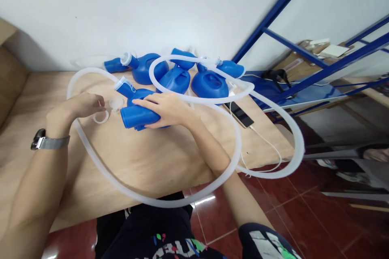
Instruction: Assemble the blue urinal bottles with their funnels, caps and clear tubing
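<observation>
My right hand [165,109] is closed over a blue plastic urinal bottle [132,117] lying on the wooden table, its fingers across the wide blue mouthpiece. A blue neck with a white collar [124,85] rises behind the mouthpiece. My left hand [88,105], a watch on its wrist, has its thumb and fingers pinched at a clear plastic ring [101,117]. Beside that ring is a round translucent cap [116,103]. A long white corrugated hose [164,202] loops from the collar side, under my left hand, across my right forearm and over the table's right side.
Several more blue urinal bottles [209,85] stand along the wall. A phone [239,114] with a white cable lies at the table's right. Blue metal frames [273,4] rise beyond. A cardboard box [10,68] stands at far left. Another person's hand [377,153] shows at far right.
</observation>
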Motion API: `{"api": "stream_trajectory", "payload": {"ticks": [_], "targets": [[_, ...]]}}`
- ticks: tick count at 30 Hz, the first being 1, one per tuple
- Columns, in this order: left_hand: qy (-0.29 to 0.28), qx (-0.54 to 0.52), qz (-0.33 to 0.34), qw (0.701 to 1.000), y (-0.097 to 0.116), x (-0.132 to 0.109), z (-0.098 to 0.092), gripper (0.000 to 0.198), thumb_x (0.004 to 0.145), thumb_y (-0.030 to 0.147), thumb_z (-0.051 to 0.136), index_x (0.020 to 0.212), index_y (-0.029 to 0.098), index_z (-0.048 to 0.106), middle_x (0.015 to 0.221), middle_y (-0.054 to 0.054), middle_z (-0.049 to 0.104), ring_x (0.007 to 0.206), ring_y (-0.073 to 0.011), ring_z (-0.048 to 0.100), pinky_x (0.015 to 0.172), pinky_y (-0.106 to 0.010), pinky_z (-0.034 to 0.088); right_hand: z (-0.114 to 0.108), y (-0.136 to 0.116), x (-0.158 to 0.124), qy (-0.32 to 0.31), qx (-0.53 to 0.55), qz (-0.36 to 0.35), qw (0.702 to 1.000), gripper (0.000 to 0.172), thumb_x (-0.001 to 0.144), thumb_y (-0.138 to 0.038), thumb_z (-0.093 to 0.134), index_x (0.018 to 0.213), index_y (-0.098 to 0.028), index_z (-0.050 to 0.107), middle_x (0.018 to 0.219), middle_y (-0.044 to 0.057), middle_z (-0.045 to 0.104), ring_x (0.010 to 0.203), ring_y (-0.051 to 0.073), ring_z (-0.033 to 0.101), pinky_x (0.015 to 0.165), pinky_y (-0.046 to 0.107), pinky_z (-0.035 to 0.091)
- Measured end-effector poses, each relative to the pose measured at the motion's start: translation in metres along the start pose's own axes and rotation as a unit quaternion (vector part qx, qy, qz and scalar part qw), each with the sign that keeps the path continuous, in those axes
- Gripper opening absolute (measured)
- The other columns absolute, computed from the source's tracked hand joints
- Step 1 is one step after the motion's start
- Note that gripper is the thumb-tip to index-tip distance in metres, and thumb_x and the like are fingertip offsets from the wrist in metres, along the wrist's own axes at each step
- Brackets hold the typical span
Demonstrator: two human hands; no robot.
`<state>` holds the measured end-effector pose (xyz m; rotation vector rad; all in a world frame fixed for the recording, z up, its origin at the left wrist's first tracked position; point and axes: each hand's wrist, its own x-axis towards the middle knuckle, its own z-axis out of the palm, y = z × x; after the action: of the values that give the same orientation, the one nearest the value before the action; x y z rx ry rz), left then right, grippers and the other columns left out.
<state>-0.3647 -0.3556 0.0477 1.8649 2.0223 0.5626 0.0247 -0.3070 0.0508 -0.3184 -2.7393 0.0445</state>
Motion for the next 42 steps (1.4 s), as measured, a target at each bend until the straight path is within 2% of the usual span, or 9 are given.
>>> {"api": "stream_trajectory", "payload": {"ticks": [3,6,9,13,19,23,30,35,42], "targets": [[-0.047,0.058,0.012,0.997,0.016,0.0,0.002,0.02,0.081,0.043,0.087,0.08,0.025,0.077,0.081,-0.007,0.076,0.077,-0.0267,0.061,0.093,-0.045,0.058,0.011,0.001,0.004,-0.021,0.01,-0.009,1.0,0.074,0.11,-0.052,0.088,0.175,-0.022,0.07,0.154,0.021,0.084,0.139,0.044,0.081,0.122,0.062,0.065],[0.04,0.091,0.057,0.993,0.039,-0.007,0.007,0.032,0.099,0.055,0.073,0.086,0.026,0.073,0.091,-0.01,0.075,0.089,-0.0299,0.063,0.107,-0.05,0.059,0.014,0.011,0.004,-0.011,0.033,-0.008,0.999,0.073,0.104,-0.05,0.092,0.169,-0.022,0.073,0.156,0.02,0.083,0.151,0.046,0.075,0.138,0.071,0.055],[0.155,0.108,0.145,0.971,0.06,-0.015,0.019,0.045,0.111,0.059,0.062,0.13,0.023,0.081,0.136,-0.019,0.082,0.126,-0.0392,0.074,0.126,-0.059,0.056,0.014,0.025,0.0,0.018,0.072,0.005,0.997,0.077,0.094,-0.046,0.1,0.162,-0.022,0.074,0.178,0.023,0.07,0.174,0.05,0.058,0.149,0.078,0.041],[0.138,0.085,0.229,0.96,0.079,-0.012,0.037,0.051,0.114,0.047,0.064,0.161,0.031,0.075,0.182,-0.016,0.064,0.177,-0.0463,0.052,0.147,-0.068,0.039,0.018,0.039,-0.001,0.023,0.142,0.051,0.988,0.082,0.087,-0.044,0.105,0.159,-0.02,0.073,0.194,0.026,0.052,0.183,0.051,0.049,0.152,0.075,0.039],[0.122,0.087,0.26,0.954,0.084,0.012,0.04,0.029,0.115,0.047,0.06,0.121,0.03,0.083,0.132,-0.018,0.082,0.145,-0.0462,0.07,0.132,-0.07,0.049,0.023,0.045,0.004,-0.006,0.242,0.088,0.966,0.089,0.082,-0.039,0.105,0.163,-0.022,0.071,0.188,0.022,0.062,0.174,0.047,0.061,0.15,0.07,0.045],[0.152,0.04,0.224,0.962,0.086,0.025,0.045,0.036,0.115,0.055,0.059,0.091,0.028,0.062,0.107,-0.015,0.076,0.124,-0.0394,0.071,0.117,-0.06,0.055,0.021,0.041,0.006,-0.013,0.244,0.091,0.965,0.088,0.084,-0.04,0.103,0.163,-0.023,0.071,0.189,0.019,0.062,0.175,0.046,0.06,0.151,0.069,0.045],[0.339,-0.183,0.039,0.922,0.099,0.024,0.069,0.026,0.115,0.047,0.061,0.1,0.029,0.049,0.09,-0.003,0.073,0.091,-0.021,0.072,0.099,-0.041,0.058,0.023,0.041,0.006,-0.012,0.256,0.075,0.964,0.085,0.087,-0.038,0.1,0.165,-0.022,0.07,0.19,0.019,0.062,0.175,0.044,0.061,0.151,0.066,0.045],[0.39,-0.296,0.035,0.871,0.103,0.022,0.079,0.026,0.115,0.04,0.062,0.102,0.03,0.044,0.081,0.002,0.069,0.075,-0.0157,0.07,0.081,-0.034,0.052,0.027,0.043,0.008,-0.001,0.274,0.066,0.959,0.089,0.086,-0.039,0.1,0.167,-0.019,0.069,0.189,0.021,0.062,0.174,0.045,0.061,0.151,0.067,0.044],[0.522,-0.316,-0.096,0.786,0.066,0.066,0.043,0.027,0.127,0.038,0.04,0.103,0.032,0.029,0.075,0.01,0.043,0.073,-0.0157,0.064,0.09,-0.033,0.058,0.03,0.049,0.003,0.003,0.289,0.068,0.955,0.086,0.083,-0.038,0.1,0.163,-0.022,0.072,0.186,0.02,0.066,0.169,0.046,0.065,0.147,0.07,0.048]]}}
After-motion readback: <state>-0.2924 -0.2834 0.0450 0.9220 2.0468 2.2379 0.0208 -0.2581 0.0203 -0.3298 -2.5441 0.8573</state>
